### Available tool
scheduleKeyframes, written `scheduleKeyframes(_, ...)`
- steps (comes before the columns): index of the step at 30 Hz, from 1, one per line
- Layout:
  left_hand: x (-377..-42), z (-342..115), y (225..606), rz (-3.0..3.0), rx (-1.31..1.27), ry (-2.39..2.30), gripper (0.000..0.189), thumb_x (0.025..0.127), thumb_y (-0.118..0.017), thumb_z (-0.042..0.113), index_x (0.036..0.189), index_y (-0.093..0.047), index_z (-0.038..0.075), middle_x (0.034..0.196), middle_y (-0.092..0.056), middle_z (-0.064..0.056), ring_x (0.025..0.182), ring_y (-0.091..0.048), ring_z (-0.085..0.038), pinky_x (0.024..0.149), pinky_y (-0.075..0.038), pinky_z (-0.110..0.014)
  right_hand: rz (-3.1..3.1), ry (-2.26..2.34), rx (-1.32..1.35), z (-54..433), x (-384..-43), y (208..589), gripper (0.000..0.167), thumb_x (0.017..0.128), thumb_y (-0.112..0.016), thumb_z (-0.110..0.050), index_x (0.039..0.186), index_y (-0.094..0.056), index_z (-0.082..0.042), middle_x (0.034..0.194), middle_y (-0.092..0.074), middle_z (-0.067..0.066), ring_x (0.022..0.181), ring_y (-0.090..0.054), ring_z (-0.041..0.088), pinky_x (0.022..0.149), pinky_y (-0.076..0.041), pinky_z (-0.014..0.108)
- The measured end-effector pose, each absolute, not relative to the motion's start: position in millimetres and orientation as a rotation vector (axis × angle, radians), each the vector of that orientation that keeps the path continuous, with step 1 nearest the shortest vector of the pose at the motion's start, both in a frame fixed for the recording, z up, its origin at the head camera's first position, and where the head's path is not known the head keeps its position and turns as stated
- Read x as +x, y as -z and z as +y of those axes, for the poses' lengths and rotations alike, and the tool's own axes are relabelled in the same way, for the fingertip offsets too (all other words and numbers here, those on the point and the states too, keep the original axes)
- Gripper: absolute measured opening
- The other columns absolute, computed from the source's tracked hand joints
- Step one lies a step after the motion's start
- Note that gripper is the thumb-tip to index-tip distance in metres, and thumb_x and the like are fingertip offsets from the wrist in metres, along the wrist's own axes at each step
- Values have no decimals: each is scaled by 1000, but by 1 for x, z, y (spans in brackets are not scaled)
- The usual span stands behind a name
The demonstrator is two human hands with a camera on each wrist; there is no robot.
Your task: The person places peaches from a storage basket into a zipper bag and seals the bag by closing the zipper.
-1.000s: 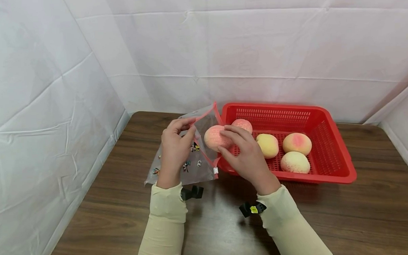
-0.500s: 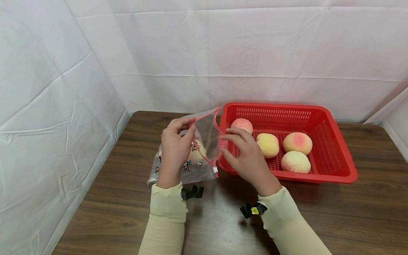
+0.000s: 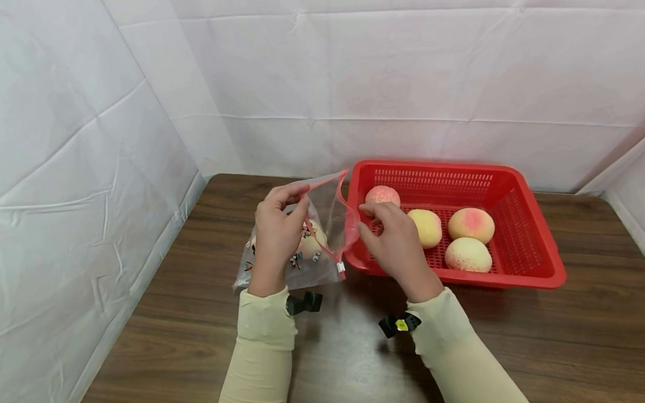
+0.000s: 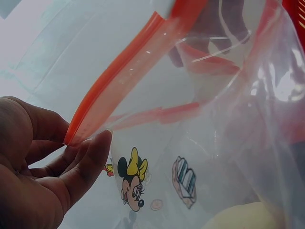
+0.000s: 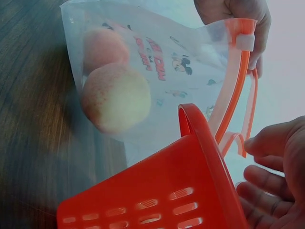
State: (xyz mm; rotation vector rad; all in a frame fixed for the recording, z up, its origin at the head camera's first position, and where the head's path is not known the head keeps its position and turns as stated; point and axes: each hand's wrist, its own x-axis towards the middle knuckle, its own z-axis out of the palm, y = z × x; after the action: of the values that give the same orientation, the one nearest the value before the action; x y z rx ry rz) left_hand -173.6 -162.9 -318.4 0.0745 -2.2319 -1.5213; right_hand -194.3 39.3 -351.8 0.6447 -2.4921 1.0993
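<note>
A clear zip bag (image 3: pixel 322 277) with red edging and cartoon prints lies on its side, its mouth spread toward the basket. My left hand (image 3: pixel 278 230) pinches the near red edge of that mouth between thumb and fingers, as the left wrist view confirms. Inside the bag, the right wrist view shows a pale peach (image 5: pixel 116 98) and a pinker peach (image 5: pixel 105 47). My right hand (image 3: pixel 395 240) hovers over the basket's left end with loosely bent, parted fingers and holds nothing. Its thumb is close to the red edge; whether they touch I cannot tell.
The red plastic basket (image 3: pixel 538 277) stands right of the bag. Several peaches lie in it, among them a pink one (image 3: pixel 383 194), a yellow one (image 3: pixel 426 227) and a pale one (image 3: pixel 468 254). White sheeting (image 3: pixel 403 74) hangs behind the brown table (image 3: pixel 172 325).
The peach that my right hand held at the bag's mouth is now inside the bag. My right hand has let go and drawn slightly right. The left hand has kept its pinch.
</note>
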Motion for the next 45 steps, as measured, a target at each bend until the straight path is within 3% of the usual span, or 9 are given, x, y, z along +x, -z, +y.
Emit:
scheduleKeyframes(9, -174, -163, 318, -2224, 77, 1536, 21, 92, -63, 11, 111, -73, 12, 106, -65, -6, 96, -62, -16, 62, -48, -18, -2774, -1015, 532, 34, -207, 347, 37, 87, -70, -26, 120, -66, -9, 107, -69, 8, 94, -62, 23, 84, -54, 42)
scheduleKeyframes(17, -174, -163, 318, -2229, 71, 1529, 22, 92, -63, 11, 111, -73, 13, 105, -65, -5, 96, -62, -16, 65, -48, -21, -2966, -950, 510, 28, -216, 345, 41, 89, -67, -28, 126, -64, -10, 106, -72, 8, 83, -65, 21, 78, -56, 39)
scheduleKeyframes(29, -174, -164, 318, -2224, 68, 1526, 21, 92, -63, 11, 110, -73, 13, 105, -65, -5, 96, -62, -16, 67, -50, -22, -2942, -984, 485, 23, -219, 348, 29, 91, -65, -24, 116, -69, -10, 98, -73, 7, 82, -66, 20, 73, -57, 36)
scheduleKeyframes(39, -171, -175, 317, -2157, 140, 1566, 20, 90, -66, 9, 108, -74, 13, 102, -66, -5, 89, -60, -12, 50, -35, -17, -2901, -1001, 511, 19, -224, 345, 20, 91, -63, -22, 105, -73, -12, 95, -74, 4, 76, -64, 17, 70, -55, 34)
scheduleKeyframes(45, -177, -190, 304, -2150, 196, 1563, 18, 91, -66, 11, 107, -74, 10, 99, -67, -6, 76, -59, -10, 51, -41, -16, -2840, -1025, 511, 20, -228, 331, 17, 91, -61, -19, 100, -74, -11, 91, -73, 4, 74, -61, 18, 65, -53, 32)
